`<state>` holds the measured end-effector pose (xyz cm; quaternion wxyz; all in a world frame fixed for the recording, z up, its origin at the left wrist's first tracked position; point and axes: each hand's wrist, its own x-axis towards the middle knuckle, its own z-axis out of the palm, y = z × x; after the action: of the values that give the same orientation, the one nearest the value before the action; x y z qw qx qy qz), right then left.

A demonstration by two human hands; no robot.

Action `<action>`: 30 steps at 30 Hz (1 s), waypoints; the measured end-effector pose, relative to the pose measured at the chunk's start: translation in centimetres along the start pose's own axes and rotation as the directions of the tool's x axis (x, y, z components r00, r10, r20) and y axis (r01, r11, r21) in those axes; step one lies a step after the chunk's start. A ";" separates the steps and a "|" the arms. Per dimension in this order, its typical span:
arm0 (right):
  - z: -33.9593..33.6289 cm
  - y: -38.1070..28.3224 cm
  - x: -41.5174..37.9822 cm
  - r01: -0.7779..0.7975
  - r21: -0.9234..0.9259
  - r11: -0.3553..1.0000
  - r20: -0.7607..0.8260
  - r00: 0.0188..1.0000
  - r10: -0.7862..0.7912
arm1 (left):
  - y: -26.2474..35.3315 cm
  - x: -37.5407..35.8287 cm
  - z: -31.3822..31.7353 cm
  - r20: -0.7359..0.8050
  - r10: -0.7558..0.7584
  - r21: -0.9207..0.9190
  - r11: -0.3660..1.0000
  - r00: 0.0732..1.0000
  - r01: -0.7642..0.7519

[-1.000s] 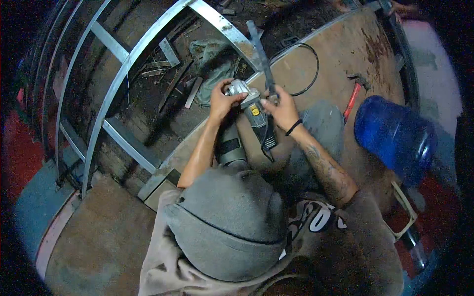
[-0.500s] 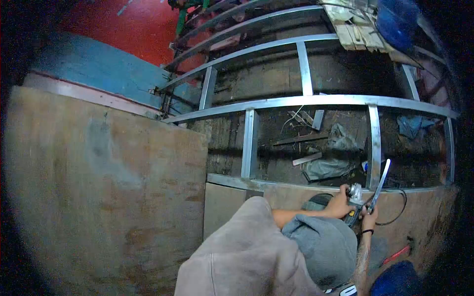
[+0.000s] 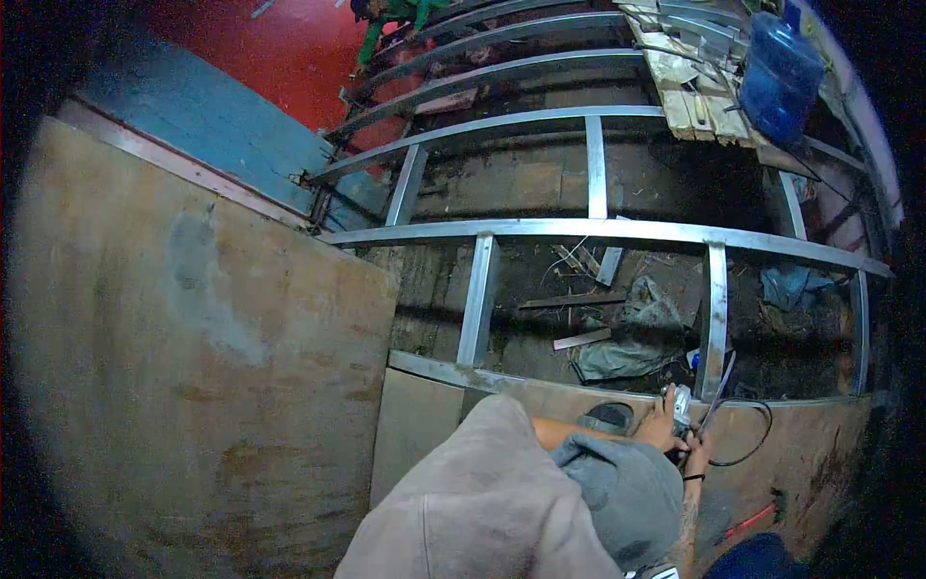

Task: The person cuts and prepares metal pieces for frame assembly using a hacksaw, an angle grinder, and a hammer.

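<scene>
Head view: the left hand (image 3: 658, 425) grasps a silver-headed power tool (image 3: 682, 401), and just right of it the right hand (image 3: 698, 450) grips a long, thin grey strip (image 3: 720, 389) slanting toward the silvery metal frame (image 3: 716, 309).

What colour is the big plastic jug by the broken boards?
The jug is blue. It shows best in the head view, upper right.
</scene>
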<state>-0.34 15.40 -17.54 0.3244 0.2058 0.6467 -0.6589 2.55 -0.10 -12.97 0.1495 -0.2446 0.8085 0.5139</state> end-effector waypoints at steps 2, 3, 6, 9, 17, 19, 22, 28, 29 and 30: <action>0.3 -0.8 -0.5 -0.023 -0.095 0.995 -0.030 0.999 0.020 | -0.1 0.5 -0.3 0.043 0.024 -0.046 0.999 0.999 -0.022; 0.7 -0.9 -0.6 0.099 -0.061 0.993 -0.041 0.994 -0.102 | 1.0 0.4 -1.5 0.104 -0.013 -0.065 0.998 0.994 0.020; -0.5 0.9 1.2 0.251 0.011 0.968 -0.024 0.968 -0.251 | 0.0 2.2 -0.6 -0.012 0.206 -0.141 0.968 0.979 -0.205; -2.5 1.2 1.4 0.223 -0.030 0.974 -0.114 0.968 -0.225 | 2.3 3.4 -1.7 -0.038 0.424 -0.172 0.889 0.905 -0.424; 1.7 -7.7 -8.7 -0.059 0.342 0.938 -0.105 0.989 0.101 | 12.9 3.3 -10.2 0.493 0.574 -0.068 0.774 0.653 -0.630; -1.0 -8.3 -10.8 -0.010 0.315 0.949 -0.235 0.968 0.089 | 13.2 3.0 -9.8 0.563 0.681 -0.096 0.616 0.467 -0.782; -4.1 -8.6 -11.7 0.150 0.108 0.983 -0.345 0.933 -0.104 | 13.3 2.7 -9.1 0.782 0.619 0.063 0.036 0.072 -0.997; -4.1 -9.0 -12.7 0.252 0.149 0.956 -0.396 0.901 -0.176 | 8.4 4.8 -5.9 0.860 0.509 0.032 -0.143 -0.046 -0.989; -3.4 -9.0 -12.3 0.242 0.071 0.968 -0.343 0.917 -0.204 | 7.6 5.2 -6.1 0.867 0.495 0.024 -0.156 -0.057 -0.988; -2.5 -8.9 -11.9 0.230 -0.005 0.973 -0.294 0.930 -0.222 | 6.4 6.3 -6.0 0.878 0.475 0.020 -0.168 -0.063 -0.986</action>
<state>1.47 19.40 -3.14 0.1443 0.2299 0.6969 -0.6638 -6.23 -4.76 -8.67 0.1050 0.6169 0.7666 0.1438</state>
